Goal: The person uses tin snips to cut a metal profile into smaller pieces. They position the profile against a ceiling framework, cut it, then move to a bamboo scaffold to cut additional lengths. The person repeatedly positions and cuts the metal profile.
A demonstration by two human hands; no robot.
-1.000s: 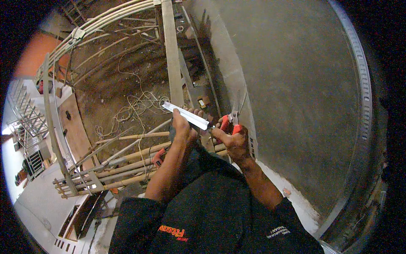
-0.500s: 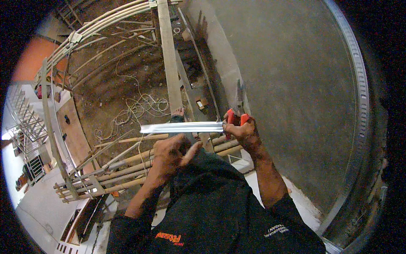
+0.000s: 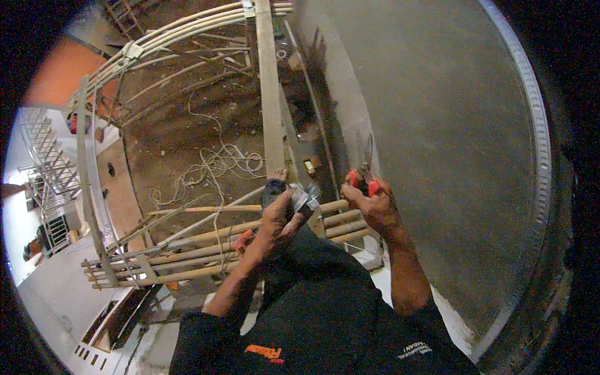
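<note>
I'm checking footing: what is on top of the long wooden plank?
Bare toes rest on the visible near end of the wooden plank. Anything closer is hidden: the dark trouser leg, left hand and the shiny metal piece it holds cover it.

The left hand hides part of the silvery metal channel. The right hand partly covers the red-handled snips, their blades blurred.

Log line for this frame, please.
left hand: holds silver metal piece | right hand: holds red-handled snips | beyond left hand: wooden plank
</note>
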